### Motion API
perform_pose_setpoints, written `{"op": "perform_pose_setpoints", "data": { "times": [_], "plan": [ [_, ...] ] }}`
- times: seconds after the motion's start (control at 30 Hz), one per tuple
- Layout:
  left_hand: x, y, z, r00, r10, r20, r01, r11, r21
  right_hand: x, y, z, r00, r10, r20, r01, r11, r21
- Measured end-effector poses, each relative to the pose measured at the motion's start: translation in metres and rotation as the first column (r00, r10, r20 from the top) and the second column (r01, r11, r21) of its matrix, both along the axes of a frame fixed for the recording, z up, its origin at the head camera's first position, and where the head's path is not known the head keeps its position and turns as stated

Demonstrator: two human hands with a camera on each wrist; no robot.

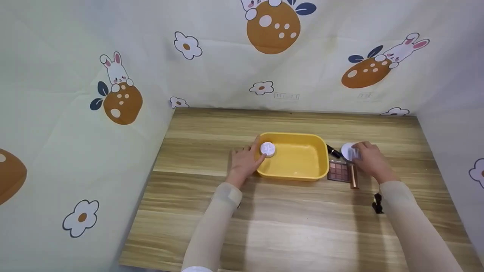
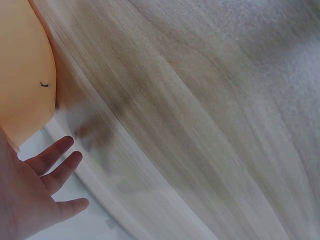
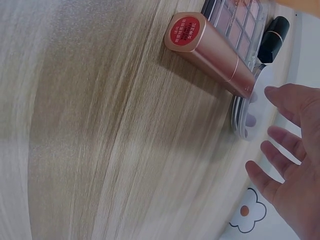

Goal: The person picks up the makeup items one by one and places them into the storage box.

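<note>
My left hand [image 1: 244, 160] rests at the left rim of a yellow plastic basin [image 1: 293, 175], thumb reaching over the edge. Three fairly straight, spread fingers [image 2: 57, 172] show outside the basin wall in the left wrist view. Inside the basin, by that thumb, sits a small round white case [image 1: 267, 149]. To the basin's right, my right hand [image 1: 372, 160] hovers at a round white compact [image 1: 347, 151], fingers spread and barely bent. Beside the compact lie an eyeshadow palette [image 1: 338, 172], a rose-gold lipstick tube [image 3: 212, 52] and a black tube [image 3: 274, 39].
A small black item [image 1: 377, 204] lies close by my right sleeve [image 1: 401, 200]. The wood-grain table [image 1: 302, 226] is bordered at the back and sides by a pale cloth [image 1: 227, 68] printed with rabbits and flowers.
</note>
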State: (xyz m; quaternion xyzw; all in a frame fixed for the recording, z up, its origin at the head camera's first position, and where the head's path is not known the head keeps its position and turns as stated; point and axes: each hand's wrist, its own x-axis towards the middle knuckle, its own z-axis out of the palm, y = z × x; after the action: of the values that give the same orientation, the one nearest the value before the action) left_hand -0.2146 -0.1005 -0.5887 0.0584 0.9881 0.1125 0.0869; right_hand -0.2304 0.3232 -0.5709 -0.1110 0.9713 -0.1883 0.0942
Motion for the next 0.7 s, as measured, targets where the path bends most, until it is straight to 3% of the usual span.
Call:
{"op": "perform_pose_setpoints", "data": {
  "times": [0.7],
  "plan": [
    [0.0000,-0.0009,0.0005,1.000,0.002,0.014,-0.002,1.000,-0.021,-0.0007,-0.0012,-0.0042,1.000,0.004,0.009,-0.004,1.000,0.013]
  ]
}}
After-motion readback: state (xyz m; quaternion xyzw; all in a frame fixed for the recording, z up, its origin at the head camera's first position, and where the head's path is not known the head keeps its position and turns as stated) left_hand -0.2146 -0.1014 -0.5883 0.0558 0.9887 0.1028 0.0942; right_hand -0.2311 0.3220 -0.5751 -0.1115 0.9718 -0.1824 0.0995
